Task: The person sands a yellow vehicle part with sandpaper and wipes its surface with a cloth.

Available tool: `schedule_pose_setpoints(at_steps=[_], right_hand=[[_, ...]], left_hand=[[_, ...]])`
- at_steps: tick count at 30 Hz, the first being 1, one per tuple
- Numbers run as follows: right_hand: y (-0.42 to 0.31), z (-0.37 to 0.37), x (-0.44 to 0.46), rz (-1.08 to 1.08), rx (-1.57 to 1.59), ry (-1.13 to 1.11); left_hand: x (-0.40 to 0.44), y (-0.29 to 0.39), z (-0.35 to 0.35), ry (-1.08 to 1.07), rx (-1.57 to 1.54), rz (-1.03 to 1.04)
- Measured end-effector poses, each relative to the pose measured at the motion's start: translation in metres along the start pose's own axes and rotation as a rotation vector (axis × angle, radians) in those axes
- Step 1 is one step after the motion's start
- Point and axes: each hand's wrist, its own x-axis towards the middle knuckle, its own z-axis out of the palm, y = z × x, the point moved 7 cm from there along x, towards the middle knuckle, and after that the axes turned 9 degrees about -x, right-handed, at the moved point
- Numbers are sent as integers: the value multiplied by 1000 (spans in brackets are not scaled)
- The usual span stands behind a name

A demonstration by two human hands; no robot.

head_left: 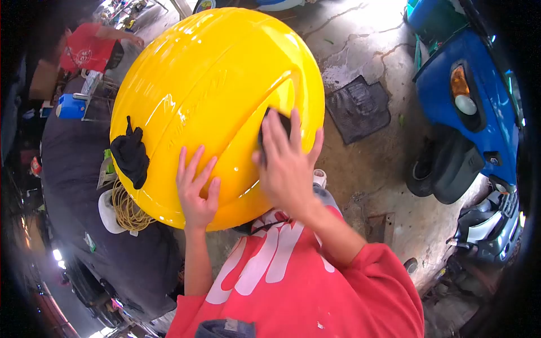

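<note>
A large, glossy yellow domed shell [186,73] with faint raised lettering fills the middle of the head view. My left hand [197,194] lies on its near edge, fingers spread and holding nothing. Farther right, my right hand [286,163] presses a black pad [285,123] against the yellow surface beside a raised ridge. The pad is mostly hidden under the fingers, which are slightly blurred, so I cannot tell whether it is cloth or sponge. A bunched black cloth [131,155] rests on the shell's left side, apart from both hands.
A blue scooter [479,96] stands at the right. On the concrete floor lies a dark mat [358,109]. At the left are a dark covered surface [73,163], a coil of tan cord [127,205] and a blue box [71,106]. Another person [89,48] in red is at upper left.
</note>
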Motion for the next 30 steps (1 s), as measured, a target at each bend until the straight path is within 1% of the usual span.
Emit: schedule_pose_setpoints(at_steps=[3,5,7,9,11,12,13,15,17,18,19,21,23,25,27,29,30], right_hand=[[30,13,51,60,-79,101],[20,8,39,21,-115,75],[-17,4,-17,-37,12,29],[-46,-1,-60,-169,189,-90],[-22,8,-35,-126,47,35],[-5,8,-7,-70,-34,73],[16,10,23,-17,-41,72],[25,14,40,-58,-175,124],[-25,10,-6,-139,-22,61],[-54,5,-35,-179,16,-33],[-80,8,-67,-297,126,-69],[-100,12,-92,-438,124,-131],[-71,7,-62,-390,-34,-64],[-4,15,-8,-173,-179,35],[24,18,14,-117,-169,-35],[-26,15,-23,-232,-83,-16],[-61,16,-52,-343,-69,-39]], left_hand=[[0,0,-1,-2,6,-4],[-3,1,-5,8,7,-6],[-2,0,-4,27,-17,11],[-3,-2,-4,55,-48,-1],[-5,-3,-8,75,-74,-10],[-6,-4,-11,105,-92,-23],[-7,-6,-13,139,-111,-37],[-10,-11,-16,170,-162,-52],[-5,-22,-23,209,-212,-64],[-5,-29,-34,286,-177,-46],[-6,-36,-45,364,-137,-31],[-6,-50,-69,438,-143,-90],[-13,-63,-91,515,-151,-145],[-26,-76,-106,556,-131,-202],[-41,-92,-107,586,-127,-274],[-50,-95,-108,645,2,-227],[-55,-103,-105,633,-17,-254]])
